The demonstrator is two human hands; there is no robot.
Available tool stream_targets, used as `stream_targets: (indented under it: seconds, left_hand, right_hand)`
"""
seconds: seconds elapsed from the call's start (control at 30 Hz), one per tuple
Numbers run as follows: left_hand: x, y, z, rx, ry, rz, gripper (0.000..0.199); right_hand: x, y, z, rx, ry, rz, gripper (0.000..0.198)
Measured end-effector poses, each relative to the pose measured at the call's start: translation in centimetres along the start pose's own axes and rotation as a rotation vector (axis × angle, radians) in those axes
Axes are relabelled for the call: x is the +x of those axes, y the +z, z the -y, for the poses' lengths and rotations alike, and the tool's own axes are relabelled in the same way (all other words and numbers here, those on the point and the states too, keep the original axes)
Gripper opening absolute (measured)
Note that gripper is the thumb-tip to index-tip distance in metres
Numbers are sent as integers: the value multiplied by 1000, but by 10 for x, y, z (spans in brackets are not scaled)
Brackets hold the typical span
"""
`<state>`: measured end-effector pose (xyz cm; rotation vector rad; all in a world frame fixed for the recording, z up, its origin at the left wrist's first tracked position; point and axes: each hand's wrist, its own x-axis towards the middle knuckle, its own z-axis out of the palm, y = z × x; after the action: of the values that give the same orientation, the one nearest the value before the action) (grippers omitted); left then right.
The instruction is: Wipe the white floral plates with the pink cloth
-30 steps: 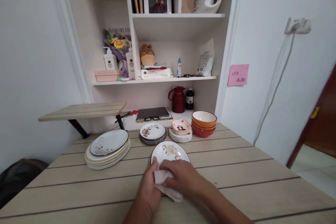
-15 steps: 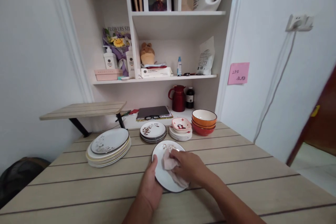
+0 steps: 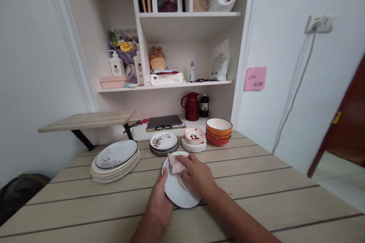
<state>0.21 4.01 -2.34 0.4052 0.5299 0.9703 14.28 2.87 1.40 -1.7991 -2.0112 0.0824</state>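
Note:
A white plate with a dark rim (image 3: 182, 197) is tilted above the wooden table, close in front of me. My left hand (image 3: 161, 201) grips its left edge, thumb on top and the other fingers hidden underneath. Bunched in my right hand (image 3: 196, 174) is a pale pink cloth (image 3: 175, 165), pressed against the upper part of the plate. Just beyond the plate stands a stack of small dark-rimmed plates (image 3: 164, 141). To its right, a pink square bowl (image 3: 194, 134) rests on several small white plates (image 3: 194, 146).
A stack of larger plates (image 3: 116, 155) sits at the left, near a small raised wooden shelf (image 3: 88, 120). Orange and red bowls (image 3: 219, 131) are stacked at the back right. Behind them stand a red jug (image 3: 192, 107), a dark bottle (image 3: 204, 105) and a laptop (image 3: 164, 121).
My right hand has slid the cloth up and left across the plate, covering the flower pattern near its top. The left hand keeps its hold. The whole view has shifted slightly.

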Motion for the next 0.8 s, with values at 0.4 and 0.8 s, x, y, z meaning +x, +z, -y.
stream_targets:
  seconds: [0.4, 0.8]
  left_hand:
    - [-7, 5, -2, 68, -4, -76, 51]
    - [-5, 4, -2, 89, -19, -67, 52]
  right_hand:
    - [-16, -7, 11, 137, -232, 238, 31]
    - [-4, -18, -13, -30, -17, 154, 41]
